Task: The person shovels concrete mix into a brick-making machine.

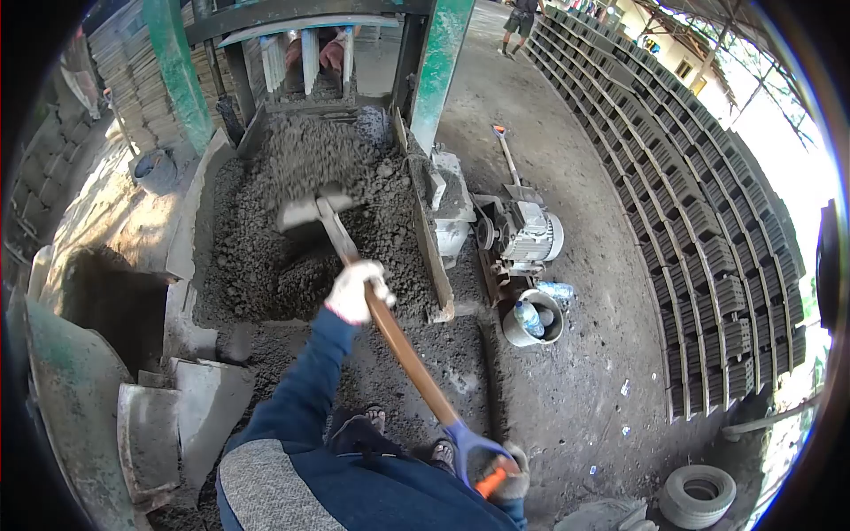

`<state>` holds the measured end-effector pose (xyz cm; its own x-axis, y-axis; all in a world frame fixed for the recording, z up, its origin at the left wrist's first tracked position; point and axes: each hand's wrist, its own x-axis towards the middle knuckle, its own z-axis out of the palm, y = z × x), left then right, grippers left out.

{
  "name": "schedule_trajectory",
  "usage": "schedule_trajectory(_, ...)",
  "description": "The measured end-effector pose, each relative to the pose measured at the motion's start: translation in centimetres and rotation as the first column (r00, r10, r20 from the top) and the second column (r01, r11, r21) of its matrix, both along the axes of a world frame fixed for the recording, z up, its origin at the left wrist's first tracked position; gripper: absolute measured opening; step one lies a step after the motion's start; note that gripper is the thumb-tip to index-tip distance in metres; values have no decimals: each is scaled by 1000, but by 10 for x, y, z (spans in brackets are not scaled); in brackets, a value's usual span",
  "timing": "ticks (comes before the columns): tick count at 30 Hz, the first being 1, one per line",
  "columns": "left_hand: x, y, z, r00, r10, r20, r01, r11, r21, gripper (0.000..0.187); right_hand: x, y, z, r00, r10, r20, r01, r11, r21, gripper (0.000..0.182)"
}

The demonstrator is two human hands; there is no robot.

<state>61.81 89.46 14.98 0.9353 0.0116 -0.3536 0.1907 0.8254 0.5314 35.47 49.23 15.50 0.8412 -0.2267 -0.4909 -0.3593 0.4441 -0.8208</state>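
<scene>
Plainly, the shovel (398, 341) has a brown shaft (423, 379) and greyish blade (302, 214).

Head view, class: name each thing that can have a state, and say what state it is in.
Held shovel: gripped by left hand and right hand.
Grey mix: loose, heaped.
Motor: running or stopped, cannot tell.
Bucket by motor: upright, holding a bottle.
Far shovel: unheld.
Tire: lying flat.
Blocks: stacked in rows.

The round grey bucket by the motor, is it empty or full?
Partly filled, it seems: a clear bluish plastic bottle leans inside the round grey bucket, with some open space around it.
</scene>
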Motion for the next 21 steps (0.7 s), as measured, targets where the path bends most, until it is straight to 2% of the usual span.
schedule_trajectory(1,14,18,-1,999,-4,36,3,1000,31,15,9,20,1,1000,-24,17,23,996,86,33)
schedule_trajectory(2,25,29,10,998,63,1,-63,994,90,9,19,42,4,997,-36,63,31,997,71,32)
schedule_trajectory(3,42,44,1,994,91,57,-97,990,102,12,33,71,46,993,59,105,-65,996,55,38)
schedule_trajectory(4,49,44,7,981,190,31,-193,971,141,17,36,68,23,983,112,149,-101,992,-81,48)
schedule_trajectory(5,56,45,4,970,241,23,-242,957,162,22,42,79,64,977,190,99,-188,982,-30,56)
schedule_trajectory(6,46,39,-8,970,242,18,-242,959,145,21,33,65,49,968,210,135,-200,976,-84,58)
schedule_trajectory(7,37,32,1,967,252,33,-254,959,127,20,34,46,29,952,241,189,-217,966,-140,61)
schedule_trajectory(8,14,14,14,976,215,36,-216,975,47,21,22,19,17,971,173,167,-144,974,-175,62)
schedule_trajectory(9,-4,-6,23,988,142,66,-141,990,-20,20,13,-6,10,985,69,158,-48,990,-132,60)
schedule_trajectory(10,-30,-28,34,990,140,24,-140,990,-22,20,-2,-45,-32,994,-12,108,29,987,-159,46)
schedule_trajectory(11,-54,-51,39,990,138,-17,-138,990,-24,19,-22,-71,-29,995,21,-101,-21,1000,8,25)
schedule_trajectory(12,-78,-72,32,995,99,4,-99,993,-62,18,-43,-95,-53,993,23,-115,-28,999,-45,13)
schedule_trajectory(13,-100,-92,26,998,62,27,-59,993,-99,16,-66,-125,-89,981,48,-190,-75,987,-139,14)
schedule_trajectory(15,-136,-129,12,999,-12,30,16,993,-116,18,-117,-153,-106,964,-30,-264,8,997,-82,12)
schedule_trajectory(17,-173,-169,5,999,-48,-5,47,991,-127,20,-166,-188,-119,930,22,-367,-11,999,32,11)
schedule_trajectory(21,-248,-242,-17,987,-144,-73,132,980,-150,15,-271,-248,-141,884,-8,-467,47,996,71,11)
